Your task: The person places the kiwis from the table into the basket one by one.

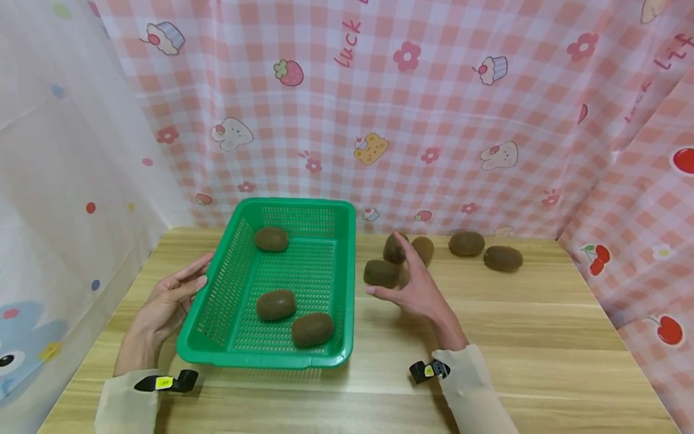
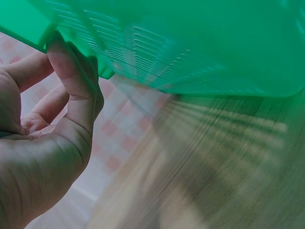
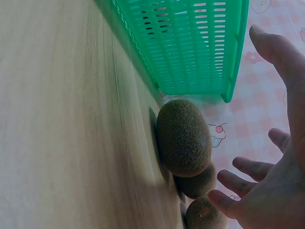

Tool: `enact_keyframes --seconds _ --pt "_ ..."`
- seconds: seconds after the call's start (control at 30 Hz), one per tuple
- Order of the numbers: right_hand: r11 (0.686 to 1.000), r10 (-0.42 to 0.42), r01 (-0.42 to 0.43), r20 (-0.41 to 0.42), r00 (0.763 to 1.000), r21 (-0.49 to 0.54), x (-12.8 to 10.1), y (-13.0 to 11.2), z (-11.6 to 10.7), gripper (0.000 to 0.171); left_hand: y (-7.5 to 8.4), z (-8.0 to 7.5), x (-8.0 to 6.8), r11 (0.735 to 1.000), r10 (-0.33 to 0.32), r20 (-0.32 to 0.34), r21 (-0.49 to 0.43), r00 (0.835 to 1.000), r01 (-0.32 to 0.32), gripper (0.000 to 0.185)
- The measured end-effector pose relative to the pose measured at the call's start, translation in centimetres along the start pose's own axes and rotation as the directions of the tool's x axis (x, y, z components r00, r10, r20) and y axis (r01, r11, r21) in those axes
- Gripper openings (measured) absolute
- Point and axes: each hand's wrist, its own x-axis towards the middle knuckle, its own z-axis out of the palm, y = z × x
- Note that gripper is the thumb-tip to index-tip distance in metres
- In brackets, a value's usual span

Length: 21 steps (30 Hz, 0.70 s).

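Right hand (image 1: 413, 288) is spread loose over the nearest fuzzy brown kiwi (image 1: 381, 273) on the wooden table (image 1: 531, 337), left hand (image 1: 169, 299) lies flat-fingered against the green slotted plastic basket (image 1: 325, 211), so a clumsy grab could probably roll that kiwi into its neighbours.

Kiwis in basket (image 1: 325, 211): three (image 1: 271, 239) (image 1: 276, 304) (image 1: 312, 329)
Kiwis on table (image 1: 542, 325): five (image 1: 382, 273) (image 1: 394, 248) (image 1: 425, 249) (image 1: 466, 243) (image 1: 503, 258)
Kiwis total: eight
Baskets: one
Hands: two (image 1: 169, 298) (image 1: 414, 289)
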Motion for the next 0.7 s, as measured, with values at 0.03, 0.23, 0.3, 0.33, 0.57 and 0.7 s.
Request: enact_keyframes --seconds 0.03,0.23,0.3,0.33,0.57,0.7 --pt "1.000 0.005 -0.005 0.000 1.000 0.004 0.0 0.1 0.0 0.115 0.0 0.0 0.0 1.000 0.001 0.002 0.001 1.000 -0.001 0.050" --pt "0.999 0.039 -0.039 0.001 0.999 0.021 -0.1 0.5 -0.2 0.117 0.2 0.1 -0.1 1.000 -0.004 -0.004 -0.007 1.000 0.004 0.049" --pt "0.999 0.047 -0.047 0.002 0.999 0.017 -0.1 0.6 -0.3 0.116 0.3 0.1 -0.1 1.000 -0.007 -0.002 -0.011 1.000 0.007 0.049" --pt "0.999 0.052 -0.052 0.004 0.999 0.015 -0.2 0.6 -0.4 0.116 0.3 0.1 -0.1 1.000 -0.007 0.000 -0.011 1.000 0.007 0.049" --pt "0.995 0.096 -0.096 0.019 0.995 0.003 -0.3 0.9 -0.3 0.112 0.2 0.2 0.0 1.000 -0.005 -0.007 -0.020 1.000 0.005 0.049" --pt "0.994 0.109 -0.109 0.022 0.994 -0.003 -0.2 1.3 -0.1 0.108 0.1 0.1 0.0 1.000 -0.002 -0.010 -0.013 1.000 0.002 0.049"
